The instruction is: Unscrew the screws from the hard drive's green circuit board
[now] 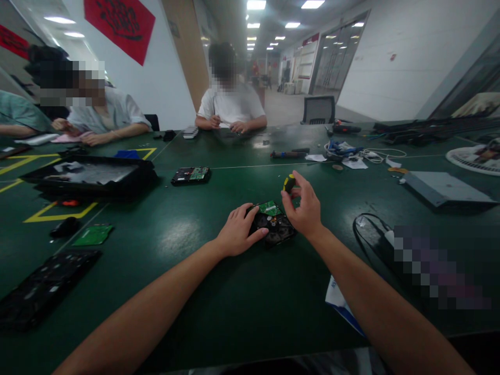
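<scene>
A small black device [282, 229] with a green circuit board on its face lies on the green bench [211, 307], straight in front of the person. The left hand [241, 229] rests on its left side, fingers spread and thumb stretched over the near part, not wrapped round it. The right hand [307, 205] pinches a short yellow-and-black handle [289, 183] between thumb and fingers, just beyond the device's right side; whether anything on the handle touches the device cannot be told.

The bench right around the device is uncluttered, but much lies farther out. A similar device [191, 175] sits beyond the left hand. To the left stands a wide black tray [147, 169] with scraps inside, and nearer are a loose green board [94, 235] and a long black panel [47, 286]. On the right, a white-and-blue packet [339, 301] lies partly hidden by the right forearm, with a looped black cord [361, 245] close by and a grey metal box [445, 190] behind. Tangled cables [346, 149] and a dark tool [289, 154] lie farther back. A co-worker in a white shirt [234, 104] sits across the bench, both hands near its far edge.
</scene>
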Demonstrator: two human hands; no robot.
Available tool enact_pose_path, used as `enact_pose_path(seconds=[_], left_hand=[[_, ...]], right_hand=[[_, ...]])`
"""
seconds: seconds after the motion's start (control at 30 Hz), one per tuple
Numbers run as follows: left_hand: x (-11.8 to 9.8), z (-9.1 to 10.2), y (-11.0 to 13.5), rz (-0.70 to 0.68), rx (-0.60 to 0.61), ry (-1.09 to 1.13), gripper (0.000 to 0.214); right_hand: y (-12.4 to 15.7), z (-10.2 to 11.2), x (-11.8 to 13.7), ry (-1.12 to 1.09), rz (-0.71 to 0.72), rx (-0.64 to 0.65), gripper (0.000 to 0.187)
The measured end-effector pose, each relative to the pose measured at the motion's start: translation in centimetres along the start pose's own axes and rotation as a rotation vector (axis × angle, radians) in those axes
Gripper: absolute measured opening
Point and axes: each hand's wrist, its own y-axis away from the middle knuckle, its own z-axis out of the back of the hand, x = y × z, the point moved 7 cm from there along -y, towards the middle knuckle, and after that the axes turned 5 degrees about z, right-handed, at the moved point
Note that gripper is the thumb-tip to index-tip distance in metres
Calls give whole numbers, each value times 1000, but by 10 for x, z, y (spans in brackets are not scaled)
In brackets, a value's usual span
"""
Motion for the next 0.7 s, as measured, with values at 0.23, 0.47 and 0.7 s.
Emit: enact_pose_path(seconds=[0.23, 0.47, 0.7], left_hand=[[0, -1, 0, -3, -3, -2, 78], [3, -3, 0, 2, -12, -11, 78], [5, -5, 0, 17, -32, 20, 76]], right_hand=[[-3, 2, 5, 7, 49, 9, 64], [-1, 3, 2, -18, 26, -21, 64], [-1, 3, 3, -51, 45, 11, 63]])
